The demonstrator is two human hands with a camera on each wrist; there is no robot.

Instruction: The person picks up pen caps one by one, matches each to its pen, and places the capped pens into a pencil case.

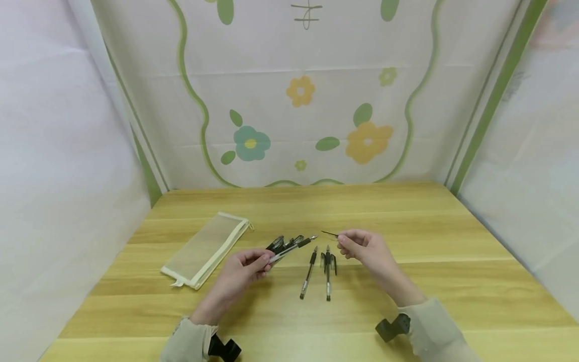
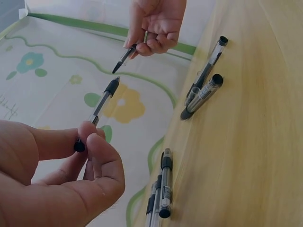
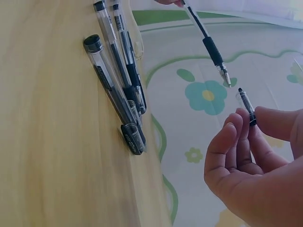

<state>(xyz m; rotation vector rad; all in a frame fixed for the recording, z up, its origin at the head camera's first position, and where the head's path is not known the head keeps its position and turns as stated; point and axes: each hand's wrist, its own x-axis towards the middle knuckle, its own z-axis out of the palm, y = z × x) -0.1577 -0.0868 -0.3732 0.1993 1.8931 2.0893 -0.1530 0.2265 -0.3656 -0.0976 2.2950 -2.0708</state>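
Observation:
My left hand (image 1: 244,271) pinches a clear gel pen (image 1: 304,243) with a black grip near its rear end. The pen's bare metal tip points up and to the right. Between thumb and fingers, my right hand (image 1: 368,251) holds a clear and black pen cap (image 3: 245,102) by its closed end. In the right wrist view, the cap's clip points toward the pen tip, with a small gap between them. Below the hands, two uncapped pens lie on the table: one pen (image 1: 309,274) leans slightly, and another pen (image 1: 328,281) has loose caps (image 1: 333,264) beside its grip.
Several more black pens (image 1: 277,244) lie behind my left hand, partly hidden by it. A flat cream mesh zip pouch (image 1: 203,246) is on the left of the wooden table (image 1: 407,221). Floral cloth (image 1: 334,100) hangs behind and along both sides.

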